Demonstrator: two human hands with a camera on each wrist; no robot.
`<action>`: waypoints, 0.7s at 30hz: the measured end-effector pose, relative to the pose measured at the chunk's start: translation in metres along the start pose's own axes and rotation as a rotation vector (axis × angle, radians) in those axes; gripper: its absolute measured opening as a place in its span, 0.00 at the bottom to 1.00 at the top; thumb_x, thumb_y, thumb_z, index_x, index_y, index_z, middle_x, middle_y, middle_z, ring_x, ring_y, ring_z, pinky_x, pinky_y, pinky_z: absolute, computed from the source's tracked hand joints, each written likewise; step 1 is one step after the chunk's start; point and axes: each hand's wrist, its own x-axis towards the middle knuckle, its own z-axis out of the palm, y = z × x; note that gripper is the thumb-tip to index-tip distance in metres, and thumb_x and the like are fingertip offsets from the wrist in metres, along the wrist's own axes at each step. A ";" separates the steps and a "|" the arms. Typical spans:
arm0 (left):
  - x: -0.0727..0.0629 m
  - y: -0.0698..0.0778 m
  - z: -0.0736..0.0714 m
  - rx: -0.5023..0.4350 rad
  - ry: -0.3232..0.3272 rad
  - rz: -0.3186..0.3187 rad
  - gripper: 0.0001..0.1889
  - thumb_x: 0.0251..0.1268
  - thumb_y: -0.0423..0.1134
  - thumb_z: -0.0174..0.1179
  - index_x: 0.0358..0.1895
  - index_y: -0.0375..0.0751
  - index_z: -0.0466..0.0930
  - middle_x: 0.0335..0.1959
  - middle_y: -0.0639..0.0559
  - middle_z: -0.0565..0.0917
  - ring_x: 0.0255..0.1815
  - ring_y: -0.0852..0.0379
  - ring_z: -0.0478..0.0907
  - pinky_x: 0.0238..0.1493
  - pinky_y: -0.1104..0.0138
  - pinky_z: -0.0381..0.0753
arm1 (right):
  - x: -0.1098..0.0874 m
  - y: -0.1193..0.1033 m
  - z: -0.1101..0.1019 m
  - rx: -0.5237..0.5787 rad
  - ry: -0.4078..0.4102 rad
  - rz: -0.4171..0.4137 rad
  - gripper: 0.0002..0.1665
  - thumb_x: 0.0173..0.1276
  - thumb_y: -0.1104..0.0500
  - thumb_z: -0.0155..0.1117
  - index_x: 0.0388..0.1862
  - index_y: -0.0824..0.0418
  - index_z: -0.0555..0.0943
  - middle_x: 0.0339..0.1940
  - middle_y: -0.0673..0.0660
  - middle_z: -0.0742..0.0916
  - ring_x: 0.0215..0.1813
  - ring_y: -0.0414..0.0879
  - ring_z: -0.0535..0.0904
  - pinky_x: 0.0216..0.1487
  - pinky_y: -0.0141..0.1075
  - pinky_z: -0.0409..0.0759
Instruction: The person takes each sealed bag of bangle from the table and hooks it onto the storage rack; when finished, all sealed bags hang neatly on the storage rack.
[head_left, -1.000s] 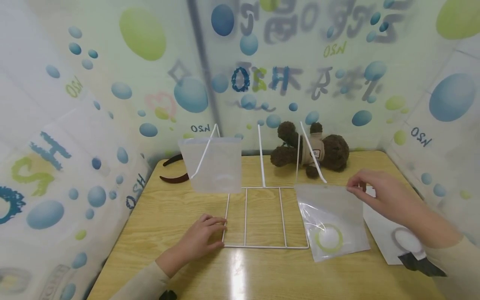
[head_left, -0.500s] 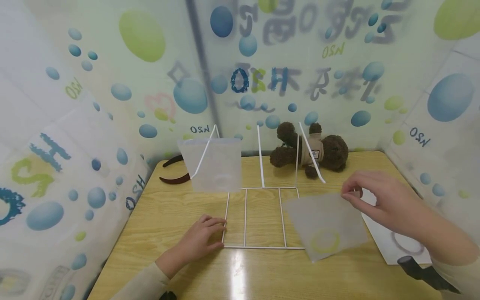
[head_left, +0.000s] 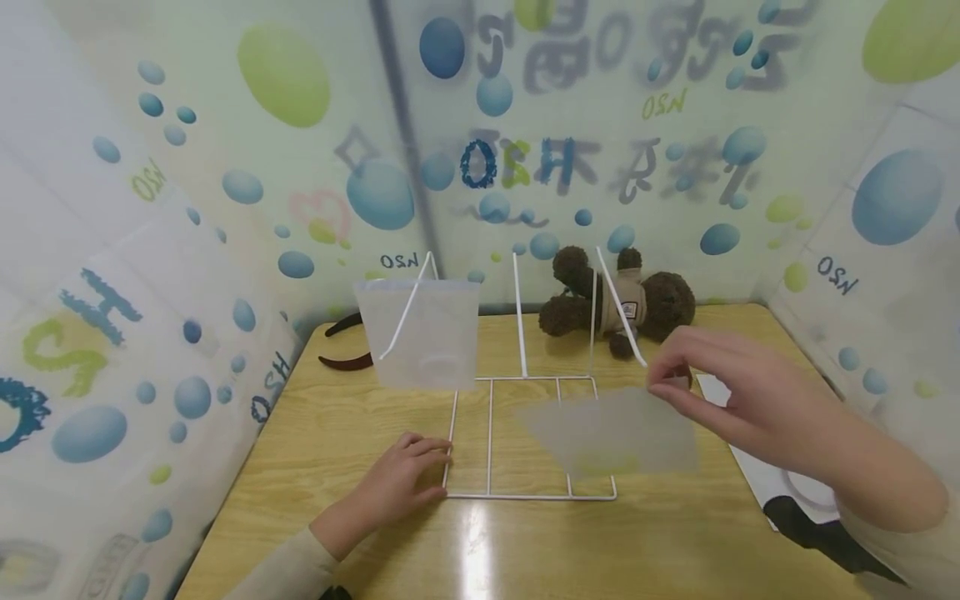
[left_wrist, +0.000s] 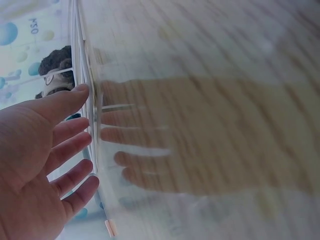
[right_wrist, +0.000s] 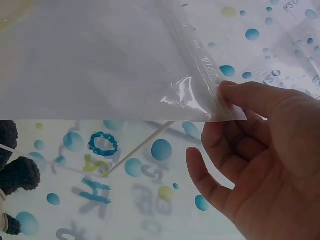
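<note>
A white wire rack (head_left: 491, 442) lies on the wooden table, with slanted wires rising at its back. Beside its left edge rests my left hand (head_left: 393, 483); in the left wrist view its fingers (left_wrist: 75, 145) are fairly straight at the wires. My right hand (head_left: 742, 400) pinches the top corner of a translucent plastic bag (head_left: 622, 429) between thumb and fingers. This bag hangs tilted over the rack's right part, blurred in the head view; its pinched corner is clear in the right wrist view. Another translucent bag (head_left: 427, 333) hangs at the rack's left wire.
Behind the rack lies a brown plush toy (head_left: 637, 300) in a beige top. Two dark curved handles (head_left: 347, 362) stick out behind the left bag. At the right, a white sheet or bag (head_left: 750, 450) lies partly under my right arm. Patterned curtains surround the table.
My right hand has moved left with the plastic bag, from beside the rack to over its right part. The bag's lower edge has swung up. My left hand has stayed in place.
</note>
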 end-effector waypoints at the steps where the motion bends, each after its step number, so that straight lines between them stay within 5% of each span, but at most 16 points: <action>1: 0.000 0.000 0.000 -0.001 0.002 0.001 0.23 0.59 0.48 0.76 0.56 0.46 0.86 0.66 0.52 0.82 0.59 0.50 0.76 0.62 0.54 0.80 | 0.004 -0.002 0.000 0.002 -0.008 -0.001 0.07 0.71 0.57 0.70 0.42 0.45 0.81 0.38 0.33 0.80 0.40 0.26 0.73 0.43 0.21 0.73; 4: -0.001 0.000 0.000 0.000 0.009 0.005 0.23 0.58 0.48 0.76 0.56 0.46 0.87 0.66 0.52 0.83 0.59 0.51 0.76 0.61 0.54 0.80 | 0.015 -0.004 0.002 0.002 0.011 -0.034 0.02 0.77 0.51 0.65 0.41 0.46 0.81 0.37 0.34 0.79 0.39 0.28 0.72 0.43 0.21 0.72; 8: -0.001 0.001 0.000 -0.004 0.015 0.007 0.22 0.58 0.48 0.76 0.55 0.46 0.87 0.65 0.52 0.83 0.58 0.51 0.76 0.60 0.54 0.80 | 0.029 -0.006 0.008 0.005 0.075 -0.110 0.16 0.81 0.43 0.53 0.40 0.48 0.82 0.35 0.36 0.79 0.38 0.30 0.72 0.42 0.24 0.71; 21: 0.001 0.001 -0.002 -0.003 0.031 0.026 0.21 0.57 0.47 0.77 0.54 0.46 0.87 0.64 0.51 0.84 0.57 0.50 0.77 0.59 0.54 0.81 | 0.052 -0.007 0.019 0.051 0.027 -0.116 0.08 0.80 0.49 0.59 0.41 0.48 0.83 0.37 0.36 0.81 0.39 0.32 0.72 0.46 0.29 0.70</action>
